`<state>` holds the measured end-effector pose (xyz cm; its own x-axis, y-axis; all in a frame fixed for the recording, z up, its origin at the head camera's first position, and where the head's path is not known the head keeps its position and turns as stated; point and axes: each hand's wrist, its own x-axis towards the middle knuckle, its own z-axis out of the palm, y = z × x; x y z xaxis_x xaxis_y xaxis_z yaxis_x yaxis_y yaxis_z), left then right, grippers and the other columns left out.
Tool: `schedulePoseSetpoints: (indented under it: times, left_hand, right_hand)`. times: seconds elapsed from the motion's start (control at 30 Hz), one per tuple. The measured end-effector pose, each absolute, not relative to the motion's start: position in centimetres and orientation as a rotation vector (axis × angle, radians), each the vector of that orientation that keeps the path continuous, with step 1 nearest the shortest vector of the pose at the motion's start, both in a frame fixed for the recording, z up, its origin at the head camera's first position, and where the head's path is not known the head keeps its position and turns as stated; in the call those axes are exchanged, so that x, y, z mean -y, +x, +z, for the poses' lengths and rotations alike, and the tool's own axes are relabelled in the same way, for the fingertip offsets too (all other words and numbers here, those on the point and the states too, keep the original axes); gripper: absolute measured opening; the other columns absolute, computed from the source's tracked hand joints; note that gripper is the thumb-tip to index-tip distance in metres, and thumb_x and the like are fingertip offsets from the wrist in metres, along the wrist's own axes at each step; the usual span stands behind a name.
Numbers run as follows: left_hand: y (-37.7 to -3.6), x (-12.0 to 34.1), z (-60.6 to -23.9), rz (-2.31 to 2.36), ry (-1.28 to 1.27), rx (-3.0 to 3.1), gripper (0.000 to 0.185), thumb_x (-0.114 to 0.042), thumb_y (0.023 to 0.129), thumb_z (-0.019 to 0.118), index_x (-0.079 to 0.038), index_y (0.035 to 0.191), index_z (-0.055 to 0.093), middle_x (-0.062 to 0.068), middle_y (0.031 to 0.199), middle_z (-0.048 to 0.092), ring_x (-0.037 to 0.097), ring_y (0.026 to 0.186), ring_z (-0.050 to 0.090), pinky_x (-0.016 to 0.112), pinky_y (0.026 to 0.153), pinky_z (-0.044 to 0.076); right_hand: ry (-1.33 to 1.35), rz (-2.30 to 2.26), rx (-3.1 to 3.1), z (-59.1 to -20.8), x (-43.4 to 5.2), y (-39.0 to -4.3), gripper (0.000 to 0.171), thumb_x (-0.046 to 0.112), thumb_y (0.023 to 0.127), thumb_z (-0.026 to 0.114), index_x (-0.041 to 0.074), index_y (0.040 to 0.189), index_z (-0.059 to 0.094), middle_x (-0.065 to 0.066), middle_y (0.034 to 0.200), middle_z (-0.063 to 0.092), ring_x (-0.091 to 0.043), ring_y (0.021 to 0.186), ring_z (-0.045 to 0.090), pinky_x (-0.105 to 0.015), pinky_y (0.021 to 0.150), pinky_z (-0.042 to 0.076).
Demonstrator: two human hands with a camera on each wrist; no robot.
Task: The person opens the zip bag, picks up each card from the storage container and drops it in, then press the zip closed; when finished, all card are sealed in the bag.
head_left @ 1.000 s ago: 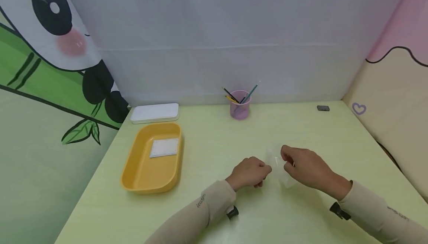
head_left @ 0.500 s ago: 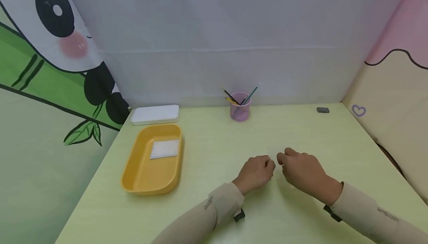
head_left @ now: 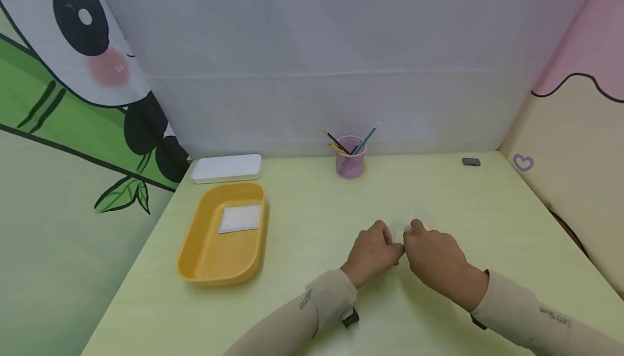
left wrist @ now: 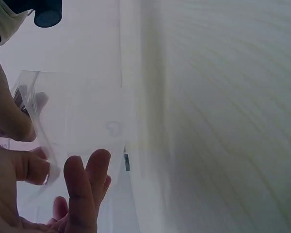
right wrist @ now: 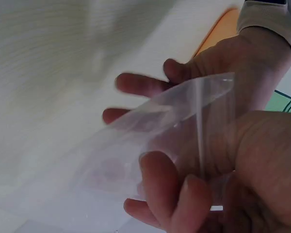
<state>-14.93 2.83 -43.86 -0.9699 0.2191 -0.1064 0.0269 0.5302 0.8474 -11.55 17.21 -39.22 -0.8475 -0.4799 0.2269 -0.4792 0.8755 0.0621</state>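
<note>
A clear plastic zip bag point(left wrist: 87, 111) hangs from both hands above the table, its zip strip by the fingers. My left hand point(head_left: 372, 253) pinches the bag's top edge between thumb and forefinger; the other fingers stretch alongside the bag in the left wrist view. Right beside it, my right hand point(head_left: 436, 261) holds the same edge with curled fingers. In the right wrist view the see-through bag point(right wrist: 87, 174) spreads between the hands, with left fingers showing behind it. I see nothing clearly inside the bag. In the head view only a faint patch of it shows.
A yellow tray point(head_left: 205, 261) with a white card point(head_left: 240, 219) in it stands at the left. Behind it lies a flat white box point(head_left: 226, 167). A pink cup point(head_left: 350, 167) of pencils and a small dark block point(head_left: 470, 161) sit near the back edge.
My right hand has moved left, up to the left hand, so the two nearly touch. The left hand has shifted slightly right. The bag shows less between them in the head view.
</note>
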Motion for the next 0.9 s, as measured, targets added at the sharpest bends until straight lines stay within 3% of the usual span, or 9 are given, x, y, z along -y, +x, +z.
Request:
schedulePoseSetpoints:
  times: [0.17,0.3,0.43,0.6,0.67,0.8,0.9]
  left_hand:
    - [-15.6,-3.4,-44.4,1.584,0.188,-2.469,0.023,-0.015,0.089,0.061,-0.009,0.111,0.058,-0.008,0.076,0.064,0.013,0.052,0.063,0.028,0.05,0.045]
    - [-15.8,-3.5,-44.5,1.487,0.187,-2.506,0.034,-0.009,0.086,0.063,-0.007,0.12,0.061,-0.004,0.089,0.066,0.012,0.056,0.063,0.028,0.052,0.048]
    - [-15.8,-3.1,-44.5,1.313,0.224,-2.582,0.046,-0.002,0.08,0.06,-0.011,0.125,0.064,0.001,0.106,0.071,0.01,0.075,0.064,0.024,0.06,0.047]
    - [-15.7,-2.4,-44.7,1.248,0.357,-2.578,0.06,0.007,0.08,0.054,-0.012,0.136,0.062,0.007,0.125,0.068,0.008,0.053,0.042,0.021,0.049,0.033]
    - [-15.7,-2.1,-44.9,1.299,0.387,-2.522,0.058,0.007,0.086,0.053,-0.013,0.141,0.059,0.007,0.13,0.065,0.006,0.046,0.04,0.02,0.047,0.035]
    - [-16.0,-1.5,-45.3,1.39,0.385,-2.43,0.045,0.001,0.096,0.056,-0.015,0.138,0.062,0.004,0.123,0.068,0.006,0.053,0.061,0.021,0.055,0.049]
    - [-16.3,-0.9,-45.5,1.457,0.354,-2.351,0.034,-0.001,0.099,0.055,-0.013,0.129,0.066,0.005,0.105,0.07,0.011,0.059,0.066,0.026,0.057,0.053]
  right_hand:
    - [0.739,-0.093,2.791,-38.8,-16.2,-11.0,0.02,0.0,0.078,0.08,-0.001,0.077,0.06,-0.008,0.071,0.041,-0.016,0.044,0.04,-0.031,0.037,0.039]
    - [0.707,-0.181,2.839,-38.7,-16.0,-10.8,0.018,-0.001,0.078,0.081,-0.004,0.08,0.064,-0.01,0.071,0.042,-0.019,0.046,0.045,-0.034,0.038,0.044]
    - [0.684,-0.197,2.883,-38.9,-16.0,-10.8,0.015,-0.006,0.077,0.078,-0.002,0.076,0.064,-0.011,0.069,0.041,-0.022,0.048,0.048,-0.037,0.04,0.046]
    - [0.691,-0.191,2.914,-38.9,-16.2,-10.9,0.016,-0.007,0.077,0.078,-0.001,0.077,0.064,-0.011,0.072,0.042,-0.022,0.047,0.048,-0.036,0.039,0.046]
    - [0.705,-0.186,2.894,-39.0,-16.3,-11.0,0.015,-0.006,0.077,0.079,-0.002,0.08,0.064,-0.012,0.076,0.044,-0.021,0.045,0.046,-0.035,0.038,0.045]
    - [0.773,-0.124,2.817,-39.0,-16.7,-11.5,0.016,0.005,0.079,0.081,0.002,0.079,0.065,-0.013,0.086,0.052,-0.017,0.044,0.043,-0.031,0.036,0.041]
    - [0.91,-0.053,2.752,-38.7,-17.3,-11.9,0.024,0.027,0.083,0.083,0.007,0.083,0.07,-0.012,0.102,0.061,-0.018,0.055,0.055,-0.028,0.038,0.039]
